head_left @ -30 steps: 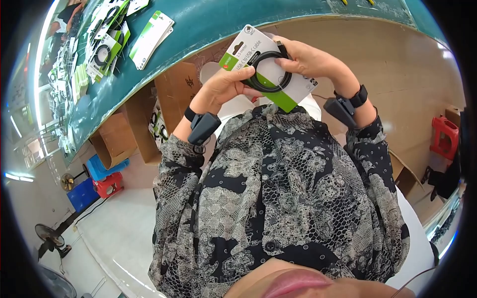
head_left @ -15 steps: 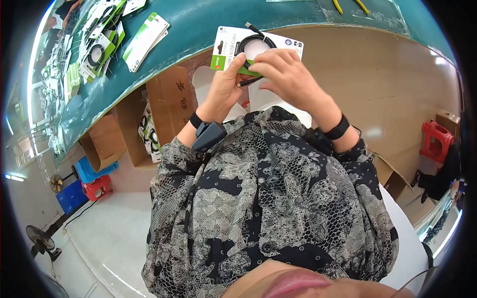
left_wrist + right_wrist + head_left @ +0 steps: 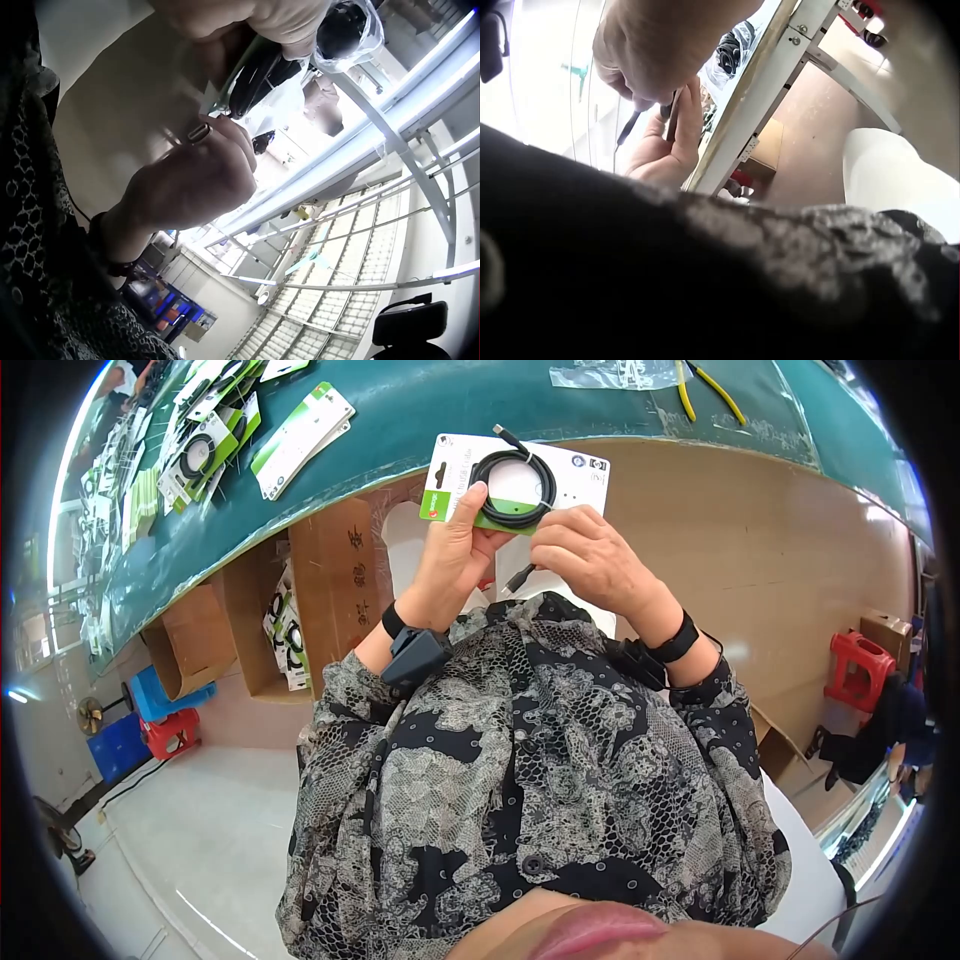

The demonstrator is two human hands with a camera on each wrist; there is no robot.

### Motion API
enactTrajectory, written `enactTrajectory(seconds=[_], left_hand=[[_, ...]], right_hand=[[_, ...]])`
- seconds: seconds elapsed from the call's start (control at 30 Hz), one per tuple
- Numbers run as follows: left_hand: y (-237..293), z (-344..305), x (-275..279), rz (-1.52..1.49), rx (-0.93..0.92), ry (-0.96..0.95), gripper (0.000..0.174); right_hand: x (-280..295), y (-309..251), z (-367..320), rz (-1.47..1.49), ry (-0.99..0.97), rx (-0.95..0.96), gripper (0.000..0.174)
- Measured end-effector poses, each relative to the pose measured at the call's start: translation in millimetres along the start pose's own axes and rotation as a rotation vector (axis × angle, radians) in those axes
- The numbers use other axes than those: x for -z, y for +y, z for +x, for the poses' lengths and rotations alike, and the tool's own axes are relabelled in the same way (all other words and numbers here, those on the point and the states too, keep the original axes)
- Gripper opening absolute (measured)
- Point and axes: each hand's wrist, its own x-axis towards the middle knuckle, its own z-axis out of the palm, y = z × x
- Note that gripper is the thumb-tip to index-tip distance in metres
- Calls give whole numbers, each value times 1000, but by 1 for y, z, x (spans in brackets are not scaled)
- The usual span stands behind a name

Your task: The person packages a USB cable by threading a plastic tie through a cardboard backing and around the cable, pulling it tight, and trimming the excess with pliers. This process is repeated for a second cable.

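In the head view a coiled black cable (image 3: pixel 548 480) lies against a white and green card (image 3: pixel 585 488). My left hand (image 3: pixel 452 555) grips the card's left part, thumb on the coil. Curled fingers of my right hand (image 3: pixel 600 565) pinch the cable at the card's lower edge, and one plug (image 3: pixel 519 578) sticks out below them. The other plug (image 3: pixel 505 434) points up over the card's top edge. In the left wrist view the right hand (image 3: pixel 195 176) is beside a metal plug tip (image 3: pixel 199 133). The right wrist view shows the right hand (image 3: pixel 649 56) above the left hand (image 3: pixel 667 154).
Carded cables (image 3: pixel 200 455) are heaped on the green table (image 3: pixel 400 410) at the left, near a stack of cards (image 3: pixel 303 440). Yellow-handled pliers (image 3: pixel 718 395) and a plastic bag (image 3: pixel 615 374) lie at the back. Cardboard boxes (image 3: pixel 335 585) stand below the table edge.
The card turned from slanted to nearly level. My right hand moved from the coil's upper side to the card's lower edge, and a plug now hangs beneath its fingers.
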Motion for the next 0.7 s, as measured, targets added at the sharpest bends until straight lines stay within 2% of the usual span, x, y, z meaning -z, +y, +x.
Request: enactTrajectory(seconds=[0.13,0.43,0.57,0.67,0.7], left_hand=[[1,-2,-4,-36,4,-11,36],[-3,1,1,-79,38,11,33],[-13,7,4,-125,42,18,32],[-22,8,9,-162,20,-12,31],[-23,8,12,-130,52,-34,32]], right_hand=[[-6,-5,-3,35,130,-108,24],[-1,4,-4,273,43,-102,22],[0,6,1,121,7,-97,17],[0,2,13,-131,188,-120,14],[-2,4,12,-129,188,-118,14]])
